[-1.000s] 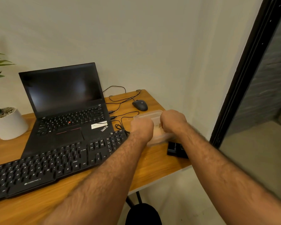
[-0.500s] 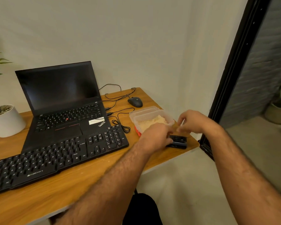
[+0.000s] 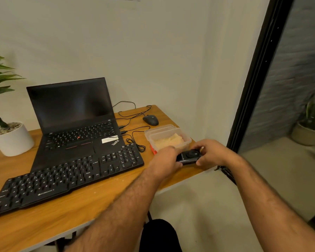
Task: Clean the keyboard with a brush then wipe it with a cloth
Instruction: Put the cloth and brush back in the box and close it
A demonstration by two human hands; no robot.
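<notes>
Both hands, left hand (image 3: 166,161) and right hand (image 3: 212,153), grip a small black gadget (image 3: 189,156) by its ends. Looks light, rigid, probably easy holding; keyboard (image 3: 65,180) untouched.

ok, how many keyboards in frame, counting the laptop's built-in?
2. The external keyboard lies along the desk's near edge, left of both hands. The laptop's built-in keyboard sits just behind it. None appear hidden.

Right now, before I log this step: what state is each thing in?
Laptop: lid open, screen dark.
Plastic container: uncovered.
Black device: gripped by left hand and right hand.
Keyboard: flat on desk, untouched.
</notes>
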